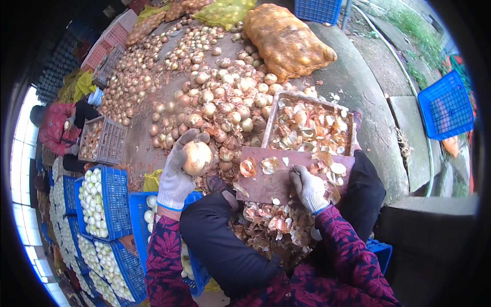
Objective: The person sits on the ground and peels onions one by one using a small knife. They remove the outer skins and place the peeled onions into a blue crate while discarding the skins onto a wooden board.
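Observation:
My gloved left hand [177, 170] holds a large unpeeled onion [197, 158] above my left knee, beside the onion pile. Over the reddish board [261, 184] rests my gloved right hand [308, 188], its fingers curled; whether something small, such as a knife, is inside them cannot be told. Onion skins and cut onion ends [338, 169] lie on the board. Behind it stands a crate [270, 119] full of onion skins, its near side against the board. More skins [276, 226] are heaped beneath the board, between my legs.
Unpeeled onions [207, 96] cover the floor ahead, near a full orange mesh sack [285, 40]. A blue crate [140, 222] with peeled onions stands at my left; more filled crates [115, 203] lie beyond. A person [57, 128] sits at the far left. An empty blue crate [445, 105] is at right.

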Available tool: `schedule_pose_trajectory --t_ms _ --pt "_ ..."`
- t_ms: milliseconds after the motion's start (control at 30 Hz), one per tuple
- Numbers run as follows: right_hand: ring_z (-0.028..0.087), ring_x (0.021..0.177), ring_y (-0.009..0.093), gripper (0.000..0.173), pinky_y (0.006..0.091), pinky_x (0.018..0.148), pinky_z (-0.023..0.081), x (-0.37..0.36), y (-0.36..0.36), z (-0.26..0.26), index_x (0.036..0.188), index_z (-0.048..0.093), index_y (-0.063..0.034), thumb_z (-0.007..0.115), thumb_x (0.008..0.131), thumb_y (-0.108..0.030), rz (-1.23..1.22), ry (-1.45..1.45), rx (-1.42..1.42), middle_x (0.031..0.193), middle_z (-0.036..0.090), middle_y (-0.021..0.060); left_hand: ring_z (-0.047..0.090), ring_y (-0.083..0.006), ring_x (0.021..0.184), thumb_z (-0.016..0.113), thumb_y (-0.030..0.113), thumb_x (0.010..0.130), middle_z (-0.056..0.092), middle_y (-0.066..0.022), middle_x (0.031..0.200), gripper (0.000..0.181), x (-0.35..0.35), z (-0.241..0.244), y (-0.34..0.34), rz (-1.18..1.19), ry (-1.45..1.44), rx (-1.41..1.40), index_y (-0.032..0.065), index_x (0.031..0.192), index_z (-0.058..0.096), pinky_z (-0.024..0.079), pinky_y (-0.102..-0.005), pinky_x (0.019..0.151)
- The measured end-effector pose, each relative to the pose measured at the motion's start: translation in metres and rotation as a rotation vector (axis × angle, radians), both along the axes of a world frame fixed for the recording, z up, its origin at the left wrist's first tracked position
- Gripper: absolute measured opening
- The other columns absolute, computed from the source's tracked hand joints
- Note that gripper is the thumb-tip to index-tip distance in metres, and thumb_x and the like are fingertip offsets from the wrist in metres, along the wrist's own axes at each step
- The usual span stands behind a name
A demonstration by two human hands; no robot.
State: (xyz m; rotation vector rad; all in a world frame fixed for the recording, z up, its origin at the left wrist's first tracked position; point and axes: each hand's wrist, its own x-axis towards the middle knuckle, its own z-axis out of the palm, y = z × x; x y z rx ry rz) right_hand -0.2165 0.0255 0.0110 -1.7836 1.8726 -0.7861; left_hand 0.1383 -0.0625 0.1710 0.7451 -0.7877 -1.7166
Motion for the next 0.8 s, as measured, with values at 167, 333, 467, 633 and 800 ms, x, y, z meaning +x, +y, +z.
schedule_pose_trajectory --t_ms 167,333,467,633,800 --pt "0.072 0.085 0.047 0.030 0.0552 0.075 0.056 -0.013 0.045 0.004 0.120 0.067 -0.0100 0.056 0.108 -0.036 -0.138 -0.171 0.180 0.089 0.074 0.0239 0.055 -0.0254 0.139 0.088 0.018 0.084 0.058 -0.0157 0.149 0.087 -0.070 0.000 0.037 -0.126 -0.234 -0.055 0.0041 0.159 0.045 0.050 -0.0391 0.115" --pt "0.071 0.079 0.046 0.025 0.0550 0.070 0.054 -0.015 0.081 0.034 0.113 0.065 -0.0084 0.057 0.108 -0.032 -0.076 -0.210 0.170 0.082 0.071 0.0238 0.052 -0.0281 0.144 0.079 0.005 0.077 0.055 -0.0179 0.153 0.095 -0.133 -0.099 0.069 -0.150 -0.667 -0.118 0.0004 0.162 0.038 0.044 -0.0400 0.119" --pt "0.071 0.076 0.043 0.021 0.0529 0.068 0.054 -0.024 0.090 0.041 0.109 0.063 -0.0094 0.058 0.107 -0.030 -0.031 -0.116 0.201 0.078 0.069 0.0207 0.054 -0.0289 0.143 0.082 0.008 0.077 0.054 -0.0202 0.154 0.093 -0.145 -0.147 0.076 -0.276 -1.035 -0.379 0.0008 0.160 0.041 0.046 -0.0413 0.118" --pt "0.072 0.074 0.041 0.019 0.0513 0.066 0.055 -0.013 0.082 0.041 0.109 0.061 -0.0097 0.059 0.104 -0.028 0.052 -0.151 0.216 0.081 0.070 0.0173 0.062 -0.0299 0.133 0.086 0.015 0.079 0.063 -0.0181 0.143 0.078 -0.144 -0.124 0.085 -0.110 -1.425 -0.445 0.0007 0.149 0.055 0.049 -0.0420 0.115" --pt "0.071 0.073 0.042 0.016 0.0523 0.066 0.055 0.007 0.072 0.040 0.105 0.059 -0.0094 0.057 0.104 -0.025 0.132 -0.071 0.166 0.082 0.070 0.0170 0.065 -0.0272 0.128 0.084 0.022 0.088 0.068 -0.0164 0.140 0.064 -0.126 -0.142 0.090 -0.004 -1.009 -0.157 -0.0024 0.143 0.061 0.052 -0.0390 0.109"
